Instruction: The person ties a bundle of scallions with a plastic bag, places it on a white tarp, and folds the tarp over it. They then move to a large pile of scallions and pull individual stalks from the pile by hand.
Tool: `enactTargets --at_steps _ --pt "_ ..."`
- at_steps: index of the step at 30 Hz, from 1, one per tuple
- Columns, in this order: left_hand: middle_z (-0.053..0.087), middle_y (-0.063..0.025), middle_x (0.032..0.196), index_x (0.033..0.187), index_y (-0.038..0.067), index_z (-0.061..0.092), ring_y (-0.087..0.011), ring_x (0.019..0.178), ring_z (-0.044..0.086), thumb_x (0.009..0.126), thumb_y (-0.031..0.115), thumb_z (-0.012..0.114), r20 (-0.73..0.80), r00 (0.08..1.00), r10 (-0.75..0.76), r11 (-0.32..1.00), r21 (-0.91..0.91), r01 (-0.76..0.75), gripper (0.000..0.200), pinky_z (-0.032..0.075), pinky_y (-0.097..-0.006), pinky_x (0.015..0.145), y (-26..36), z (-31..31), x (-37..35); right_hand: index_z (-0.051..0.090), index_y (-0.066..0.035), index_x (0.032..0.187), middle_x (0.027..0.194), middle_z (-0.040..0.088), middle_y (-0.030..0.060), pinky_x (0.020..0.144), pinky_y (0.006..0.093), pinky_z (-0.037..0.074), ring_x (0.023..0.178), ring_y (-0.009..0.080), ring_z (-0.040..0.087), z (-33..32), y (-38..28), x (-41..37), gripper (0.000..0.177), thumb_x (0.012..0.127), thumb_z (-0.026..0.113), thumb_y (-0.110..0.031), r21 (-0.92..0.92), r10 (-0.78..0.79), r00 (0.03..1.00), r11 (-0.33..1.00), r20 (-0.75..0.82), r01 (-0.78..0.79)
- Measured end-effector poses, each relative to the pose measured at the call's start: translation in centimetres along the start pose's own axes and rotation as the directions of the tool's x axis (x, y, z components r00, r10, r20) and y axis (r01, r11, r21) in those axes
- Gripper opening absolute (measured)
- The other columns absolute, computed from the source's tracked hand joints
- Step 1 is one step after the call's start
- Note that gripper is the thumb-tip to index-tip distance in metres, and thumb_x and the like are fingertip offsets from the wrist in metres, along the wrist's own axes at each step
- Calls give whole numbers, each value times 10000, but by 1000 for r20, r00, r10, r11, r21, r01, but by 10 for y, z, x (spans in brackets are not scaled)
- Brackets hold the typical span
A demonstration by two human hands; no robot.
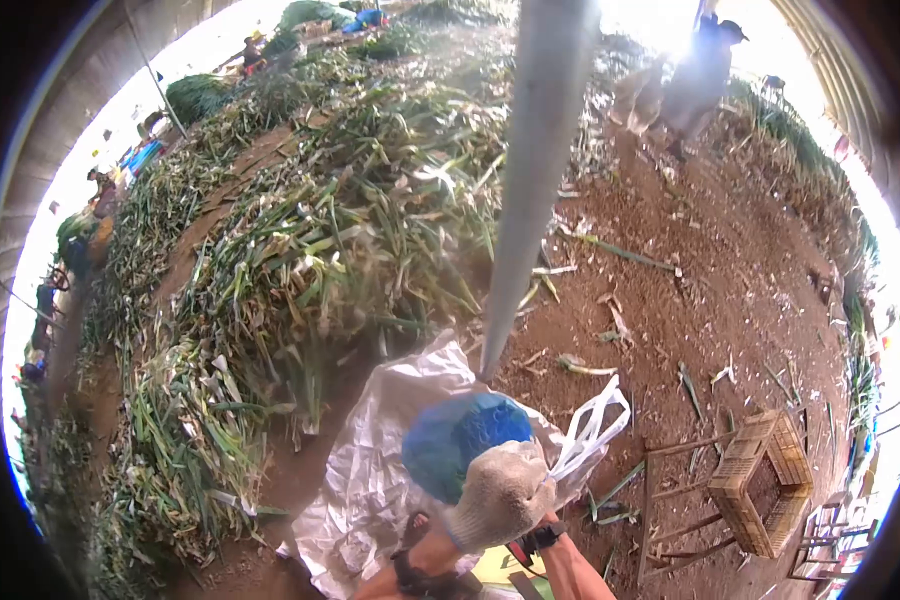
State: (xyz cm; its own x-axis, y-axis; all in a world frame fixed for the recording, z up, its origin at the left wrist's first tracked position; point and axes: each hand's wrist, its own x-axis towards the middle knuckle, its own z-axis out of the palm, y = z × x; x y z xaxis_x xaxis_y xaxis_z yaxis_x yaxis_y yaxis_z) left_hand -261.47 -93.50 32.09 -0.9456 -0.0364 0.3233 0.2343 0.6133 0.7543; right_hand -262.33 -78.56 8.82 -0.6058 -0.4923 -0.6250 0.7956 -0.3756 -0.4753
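My left hand (pixel 502 494), in a beige knit glove, is closed, its curled fingers near the lower right side of a round blue plastic bundle (pixel 450 445). What it grips is hidden by the glove. Close against it, my right hand (pixel 547 508) is mostly covered by the glove. White plastic strips (pixel 595 425) loop up and outward from where the two hands meet. Beneath the bundle spreads a crumpled white plastic sheet (pixel 355 510). Dark bands circle both wrists.
A grey pole (pixel 535 170) rises just beyond the bundle. Heaps of cut green onion-like stalks (pixel 320 230) cover the left side. Bare soil (pixel 730 280) with scraps lies to the right, near a woven low stool (pixel 765 485). Another person (pixel 700 80) stands at the back right.
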Motion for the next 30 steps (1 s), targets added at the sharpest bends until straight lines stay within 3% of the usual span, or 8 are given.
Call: enactTargets --at_steps 5,10,12,14,17,20,24,30 --pt "512 -68 653 653 93 588 -277 611 546 733 106 702 101 987 127 981 133 -140 139 450 -419 577 -1 49 21 579 -107 1332 1223 657 56 928 381 542 1037 196 653 -43 -20 32 459 1064 488 -468 143 109 994 984 -6 -107" --pt "549 -80 694 666 82 598 -287 702 583 777 128 708 170 977 -131 991 51 124 163 465 -419 637 -53 164 -31 586 -105 1336 1231 667 66 943 403 548 1033 209 663 -109 -35 72 501 1064 471 -509 222 169 984 963 -50 -154" --pt "565 -84 707 670 80 603 -295 709 589 797 136 712 226 959 -169 986 29 167 176 467 -424 639 -89 212 -66 538 -99 1427 1326 630 117 996 460 525 1158 266 617 -142 -35 77 639 1034 476 -598 92 176 975 982 -132 -165" --pt "589 -96 727 696 74 616 -303 719 599 811 156 713 239 927 -289 957 35 290 171 482 -421 657 -106 250 -86 491 -102 1485 1391 596 139 1026 474 511 1216 293 595 -186 -42 74 728 997 518 -641 303 355 933 885 53 -354" --pt "621 -143 769 738 48 642 -344 763 630 843 195 712 395 832 -390 919 116 376 193 503 -443 708 -127 313 -123 488 -52 1468 1358 603 187 1050 476 507 1200 332 610 -264 -5 81 708 1011 524 -592 249 288 939 939 -189 -238" --pt "648 -169 814 759 32 665 -365 793 642 858 223 719 290 668 -685 714 88 694 222 509 -466 731 -156 344 -144 488 -51 1468 1358 604 184 1045 470 511 1196 330 612 -306 15 79 706 1013 523 -590 289 308 918 929 -251 -232" --pt "665 -172 857 806 7 687 -371 839 658 847 232 745 265 588 -764 615 23 788 237 521 -463 757 -195 377 -161 487 -51 1468 1358 605 180 1037 461 515 1191 326 616 -336 38 99 703 1014 522 -587 301 298 908 931 -294 -207" --pt "658 -182 919 908 3 667 -386 849 658 857 165 731 260 687 -679 709 -11 705 181 536 -469 759 -252 412 -174 487 -50 1467 1359 606 175 1027 449 522 1182 321 621 -352 50 171 699 1017 521 -584 249 202 930 960 -307 -127"
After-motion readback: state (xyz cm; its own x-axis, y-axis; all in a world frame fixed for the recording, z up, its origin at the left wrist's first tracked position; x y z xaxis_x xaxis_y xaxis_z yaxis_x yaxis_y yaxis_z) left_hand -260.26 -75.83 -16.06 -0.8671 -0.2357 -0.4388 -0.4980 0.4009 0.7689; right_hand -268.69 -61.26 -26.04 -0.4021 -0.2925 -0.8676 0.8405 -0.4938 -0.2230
